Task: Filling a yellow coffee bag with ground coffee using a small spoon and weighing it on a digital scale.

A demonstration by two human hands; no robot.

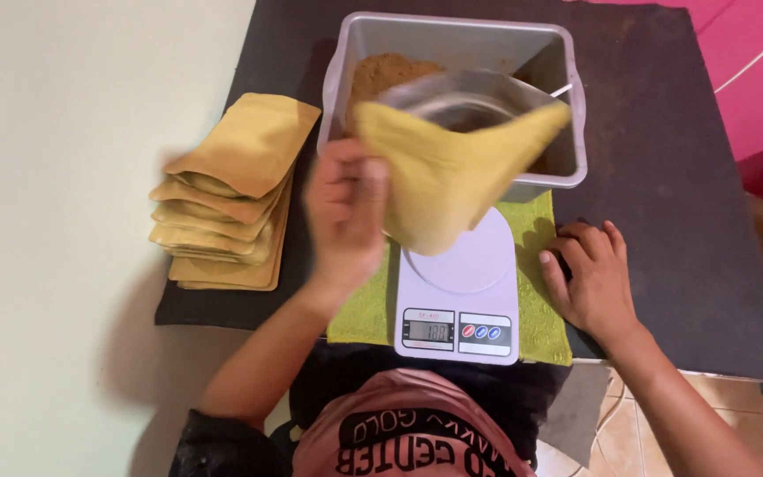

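My left hand point(346, 216) holds a yellow stand-up pouch point(448, 168) by its side, mouth open and silver-lined, lifted above a white kitchen scale point(461, 296). The hand is blurred with motion. Behind the pouch stands a grey metal tub point(452, 40) with brown powder point(390, 71) inside and a spoon handle at its right wall. My right hand point(589, 274) rests flat on the black mat point(664, 177), fingers spread, just right of the scale and a green cloth point(540, 300) under it.
A stack of several empty yellow pouches point(227, 194) lies on the mat's left side. A pale wall or surface fills the left. Pink fabric shows at the top right; tiled floor at the bottom right.
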